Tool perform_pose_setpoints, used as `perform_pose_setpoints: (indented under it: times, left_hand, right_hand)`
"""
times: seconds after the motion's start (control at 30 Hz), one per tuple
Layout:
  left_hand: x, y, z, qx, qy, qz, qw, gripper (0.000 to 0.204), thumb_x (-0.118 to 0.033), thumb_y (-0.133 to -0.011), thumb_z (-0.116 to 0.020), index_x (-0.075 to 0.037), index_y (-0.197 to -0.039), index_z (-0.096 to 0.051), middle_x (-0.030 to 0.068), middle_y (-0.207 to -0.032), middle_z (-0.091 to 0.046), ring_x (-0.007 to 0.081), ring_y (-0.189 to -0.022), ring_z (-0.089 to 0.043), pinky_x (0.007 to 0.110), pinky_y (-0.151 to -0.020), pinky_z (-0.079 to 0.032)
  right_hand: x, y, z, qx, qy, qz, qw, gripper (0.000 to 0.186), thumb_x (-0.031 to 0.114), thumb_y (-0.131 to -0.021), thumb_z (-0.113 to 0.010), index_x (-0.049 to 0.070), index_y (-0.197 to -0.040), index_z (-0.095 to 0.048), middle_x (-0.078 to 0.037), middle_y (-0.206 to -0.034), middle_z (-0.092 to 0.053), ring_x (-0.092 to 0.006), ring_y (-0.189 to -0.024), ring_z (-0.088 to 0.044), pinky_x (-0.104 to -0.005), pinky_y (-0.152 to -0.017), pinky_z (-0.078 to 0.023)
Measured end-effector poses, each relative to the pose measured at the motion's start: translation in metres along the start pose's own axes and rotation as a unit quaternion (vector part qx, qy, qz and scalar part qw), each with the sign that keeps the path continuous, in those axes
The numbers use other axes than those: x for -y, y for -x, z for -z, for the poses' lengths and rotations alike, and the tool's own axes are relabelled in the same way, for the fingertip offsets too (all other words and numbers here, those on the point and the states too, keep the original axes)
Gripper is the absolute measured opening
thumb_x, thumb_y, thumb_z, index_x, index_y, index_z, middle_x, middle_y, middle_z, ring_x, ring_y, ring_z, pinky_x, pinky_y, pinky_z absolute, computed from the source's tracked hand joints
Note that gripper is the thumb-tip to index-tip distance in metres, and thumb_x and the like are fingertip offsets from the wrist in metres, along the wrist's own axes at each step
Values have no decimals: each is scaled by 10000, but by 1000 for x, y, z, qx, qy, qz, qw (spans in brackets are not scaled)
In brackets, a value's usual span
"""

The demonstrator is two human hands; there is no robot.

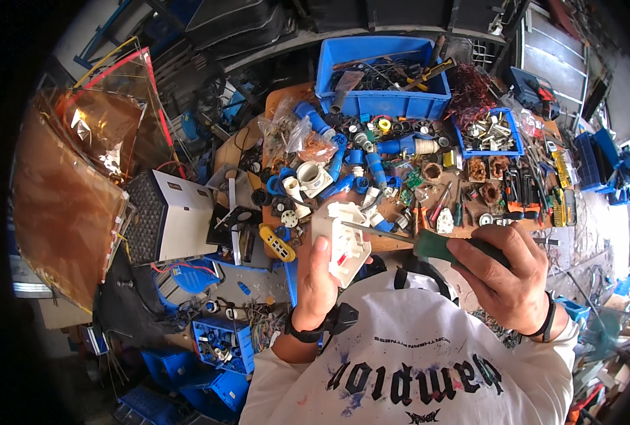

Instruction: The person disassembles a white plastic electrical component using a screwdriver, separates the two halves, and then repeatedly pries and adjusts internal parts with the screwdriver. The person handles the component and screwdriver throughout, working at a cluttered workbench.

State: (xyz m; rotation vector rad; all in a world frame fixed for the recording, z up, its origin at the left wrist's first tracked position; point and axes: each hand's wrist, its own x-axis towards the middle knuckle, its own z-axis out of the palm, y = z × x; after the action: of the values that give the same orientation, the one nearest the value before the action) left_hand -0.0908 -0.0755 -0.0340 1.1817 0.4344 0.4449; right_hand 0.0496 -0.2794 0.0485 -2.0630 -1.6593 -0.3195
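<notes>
My left hand [316, 280] is closed round a white plastic housing [350, 244], held up in front of my chest with its ribbed inside turned to the right. A small red part shows inside it. In my right hand [506, 276] is a screwdriver [434, 246] with a dark green handle, fingers wrapped about the grip. Its metal shaft points left, and the tip reaches the housing's inner side; whether it sits in a screw I cannot tell. Behind the housing, blue and white plug connectors [315, 177] lie heaped on the wooden workbench [393, 243].
A blue crate [382, 105] of tools and cables stands at the bench's back. Right of it is a blue tray [488, 151] of metal parts. A yellow pendant control [277, 243] lies at the left edge. Several pliers [522, 191] lie on the right. A blue basket [223, 343] sits low left.
</notes>
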Motion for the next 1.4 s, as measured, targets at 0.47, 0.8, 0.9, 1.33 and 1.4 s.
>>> perform_pose_setpoints:
  times: [0.47, 0.8, 0.9, 1.33, 1.4]
  left_hand:
    - [-6, -3, -7, 6, 4, -40, 999, 749, -559, -880, -394, -14, -1385, -303, 125, -1104, -545, 202, -877, -609, 357, -677, -559]
    - [2, -1, -4, 36, 2, 5, 999, 754, -561, -886, -385, -13, -1396, -286, 113, -1072, -540, 193, -891, -604, 347, -665, -567]
    - [1, -2, -5, 34, 38, 25, 998, 763, -577, -882, -392, -24, -1397, -290, 116, -1062, -547, 196, -886, -609, 350, -660, -570]
    - [4, -2, -6, 35, 39, 40, 998, 743, -574, -897, -368, -29, -1397, -294, 118, -1042, -564, 199, -863, -614, 355, -646, -566]
    - [5, -2, -3, 43, 29, 45, 998, 736, -567, -900, -366, -31, -1398, -294, 116, -1035, -567, 198, -859, -612, 354, -644, -565]
  right_hand:
    - [2, -8, 3, 120, -303, -222, 919, 331, 160, -788, -699, -32, -1046, -619, -169, -691, -611, -317, -577, -598, -358, -563, -483]
    - [2, -7, 8, 88, 21, -10, 996, 462, 216, -695, -753, 79, -1116, -621, -29, -726, -524, -175, -552, -555, -312, -451, -454]
    - [-2, -5, 9, 83, 29, -1, 996, 495, 246, -681, -761, 79, -1125, -621, -26, -746, -529, -180, -578, -557, -305, -481, -462]
    - [-10, -11, 15, 161, -350, -206, 900, 407, 63, -757, -662, 5, -1154, -597, -143, -756, -611, -295, -644, -593, -360, -595, -458]
    - [-9, -10, 10, 138, -341, -176, 913, 400, 52, -757, -656, 6, -1151, -601, -133, -726, -595, -284, -627, -583, -354, -576, -451]
